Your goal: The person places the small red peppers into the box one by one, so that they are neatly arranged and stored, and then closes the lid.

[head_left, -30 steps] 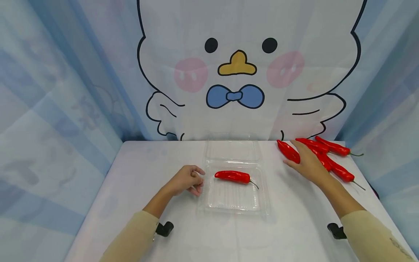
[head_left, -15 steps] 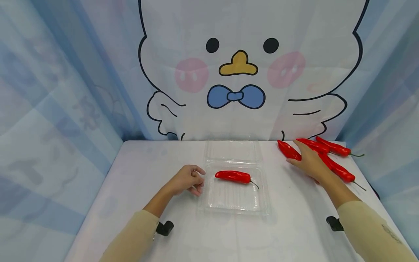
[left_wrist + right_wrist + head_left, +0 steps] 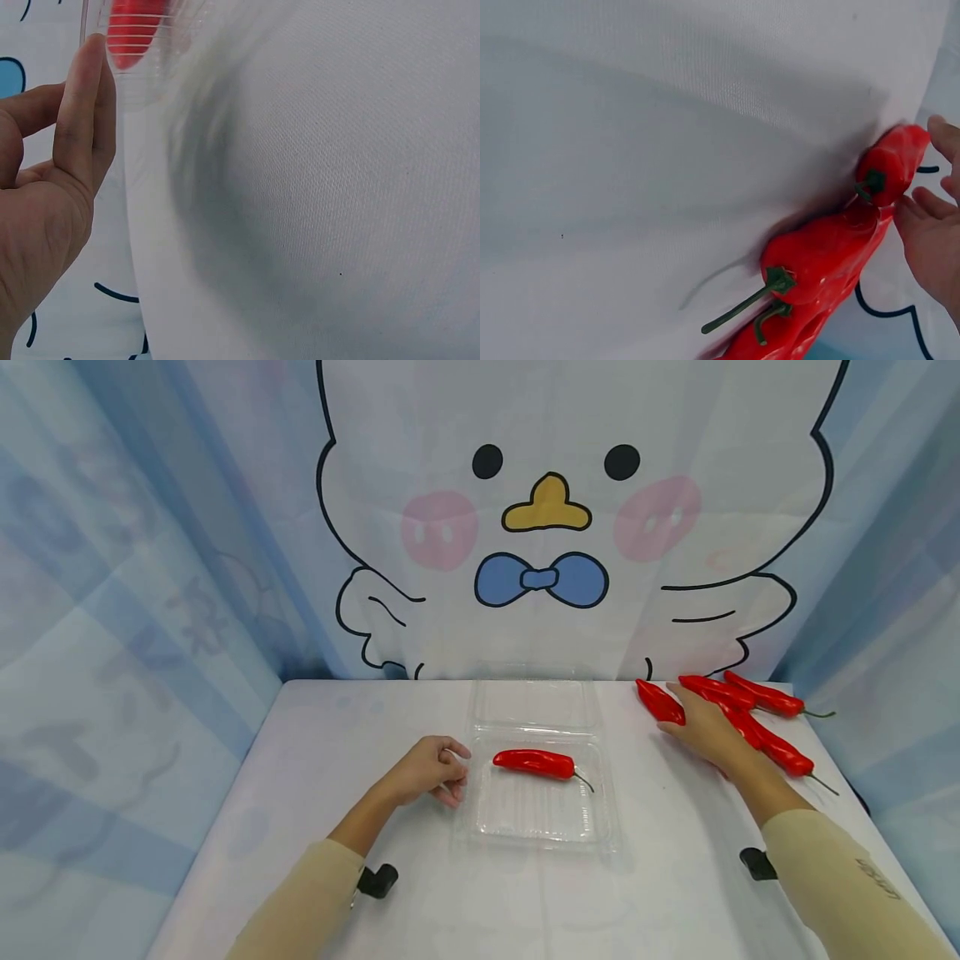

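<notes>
A red chili pepper lies in the open clear plastic clamshell box in the middle of the table. Beside the box's left edge is my left hand, its fingers loosely bent and holding nothing. At the far right, my right hand reaches over another red pepper. In the right wrist view, the thumb and fingers of that hand lie on either side of the pepper, without a plain grip. Part of the pepper is hidden by the hand in the head view.
Several more red peppers with green stems lie behind and right of my right hand, one at the table's back edge. A curtain with a cartoon bird hangs behind the white table. The box's lid lies back toward it.
My right hand has shifted slightly over the pepper at the far right, and its forearm has swung a little inward. My left hand and the pepper in the box stay put.
</notes>
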`<state>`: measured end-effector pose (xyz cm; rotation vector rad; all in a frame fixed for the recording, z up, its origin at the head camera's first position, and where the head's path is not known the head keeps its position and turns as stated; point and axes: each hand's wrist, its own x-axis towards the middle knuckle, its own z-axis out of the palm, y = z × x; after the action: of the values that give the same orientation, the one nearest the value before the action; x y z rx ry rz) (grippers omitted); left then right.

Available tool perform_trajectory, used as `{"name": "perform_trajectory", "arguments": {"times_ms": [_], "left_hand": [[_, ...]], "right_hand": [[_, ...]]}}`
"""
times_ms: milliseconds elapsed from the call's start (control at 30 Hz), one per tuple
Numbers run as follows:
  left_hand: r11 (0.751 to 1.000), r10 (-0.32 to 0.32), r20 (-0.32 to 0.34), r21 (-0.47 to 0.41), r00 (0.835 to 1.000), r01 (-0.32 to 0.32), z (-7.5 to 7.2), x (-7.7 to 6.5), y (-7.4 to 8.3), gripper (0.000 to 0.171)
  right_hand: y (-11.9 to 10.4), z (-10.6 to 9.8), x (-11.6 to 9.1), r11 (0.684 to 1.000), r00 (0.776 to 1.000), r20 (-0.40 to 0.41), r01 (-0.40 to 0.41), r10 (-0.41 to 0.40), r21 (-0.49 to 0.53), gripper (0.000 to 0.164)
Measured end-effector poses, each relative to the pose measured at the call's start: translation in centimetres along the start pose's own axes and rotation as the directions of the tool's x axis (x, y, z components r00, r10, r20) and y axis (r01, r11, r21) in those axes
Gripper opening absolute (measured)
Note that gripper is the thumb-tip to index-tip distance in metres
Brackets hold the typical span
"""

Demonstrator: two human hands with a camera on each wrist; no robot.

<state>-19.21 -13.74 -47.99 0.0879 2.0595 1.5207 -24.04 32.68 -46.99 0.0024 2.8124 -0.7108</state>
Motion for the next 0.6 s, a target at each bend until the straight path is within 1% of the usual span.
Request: {"name": "perform_trajectory", "arguments": {"times_ms": [100,267,367,600], "left_hand": [[1.0,0.004,0.002,-0.002,1.0,-0.004,-0.03,-0.06,0.05,0.033],[1.0,0.011,0.002,-0.004,1.0,-0.011,-0.08,-0.05,0.06,0.032],[1.0,0.009,0.005,-0.002,1.0,-0.009,-0.06,0.01,0.02,0.032],[1.0,0.011,0.013,-0.005,1.0,-0.011,-0.1,0.03,-0.05,0.033]], "right_hand": [[0.06,0.11,0.17,1.0,1.0,0.006,0.006,-0.006,-0.006,0.092],[0.08,0.3,0.38,0.999,1.0,-0.005,0.015,-0.015,-0.039,0.083],[0.08,0.59,0.46,0.999,1.0,-0.013,-0.003,0.002,-0.047,0.081],[0.28,1.0,0.59,0.998,0.999,-0.043,-0.001,-0.001,-0.055,0.078]]}}
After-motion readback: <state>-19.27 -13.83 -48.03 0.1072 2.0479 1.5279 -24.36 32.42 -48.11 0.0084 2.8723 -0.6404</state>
